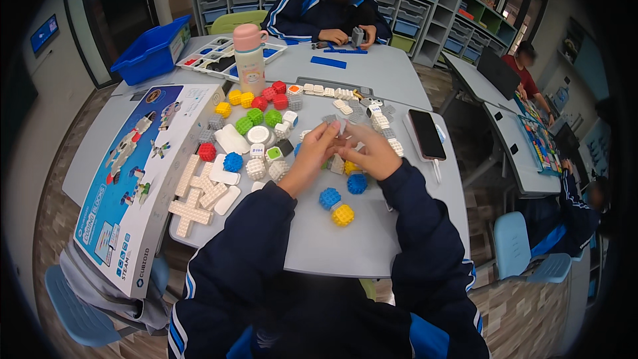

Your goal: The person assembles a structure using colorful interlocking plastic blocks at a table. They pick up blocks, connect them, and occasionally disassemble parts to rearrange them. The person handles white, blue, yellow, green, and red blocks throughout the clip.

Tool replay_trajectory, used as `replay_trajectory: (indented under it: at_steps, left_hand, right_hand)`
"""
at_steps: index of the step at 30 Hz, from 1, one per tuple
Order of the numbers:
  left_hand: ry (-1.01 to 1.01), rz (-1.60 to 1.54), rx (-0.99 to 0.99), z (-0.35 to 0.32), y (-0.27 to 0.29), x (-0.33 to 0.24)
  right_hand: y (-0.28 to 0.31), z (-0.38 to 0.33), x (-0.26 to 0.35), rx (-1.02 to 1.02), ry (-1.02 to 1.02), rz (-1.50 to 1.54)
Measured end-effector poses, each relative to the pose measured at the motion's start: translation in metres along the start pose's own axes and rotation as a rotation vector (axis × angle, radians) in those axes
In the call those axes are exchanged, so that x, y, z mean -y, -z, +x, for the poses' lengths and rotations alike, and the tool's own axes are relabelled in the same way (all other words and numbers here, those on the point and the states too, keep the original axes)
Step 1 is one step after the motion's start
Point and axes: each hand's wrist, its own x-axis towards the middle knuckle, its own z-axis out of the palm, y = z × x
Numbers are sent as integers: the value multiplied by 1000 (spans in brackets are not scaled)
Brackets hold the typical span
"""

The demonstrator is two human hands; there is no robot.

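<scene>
We pinch a small grey piece [341,126] above the counter [345,252].
Our left grip [315,154] and right grip [373,151] both close on it with the fingertips, beyond the yellow block [343,215]. It looks light and stiff, perhaps slippery when small, so we judge its edges the best hold. The visible end points up and away from us; fingers cover the rest, so we cannot tell its long axis.

Left of centre: five red blocks [280,102], three green blocks [273,118], one bottle [251,66]. Left: one printed box [126,179]. Across the middle: three round blue blocks [357,183]. Right of centre: one phone [426,134].
</scene>
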Motion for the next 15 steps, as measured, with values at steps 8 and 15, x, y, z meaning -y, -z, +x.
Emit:
replay_trajectory:
  at_steps: [8,15]
  left_hand:
    - [-292,103,-353,16,39,-6]
    - [-314,80,-365,19,51,-3]
  right_hand:
    - [30,83,-86,280,-299,-761]
    - [17,87,-107,277,-366,-1030]
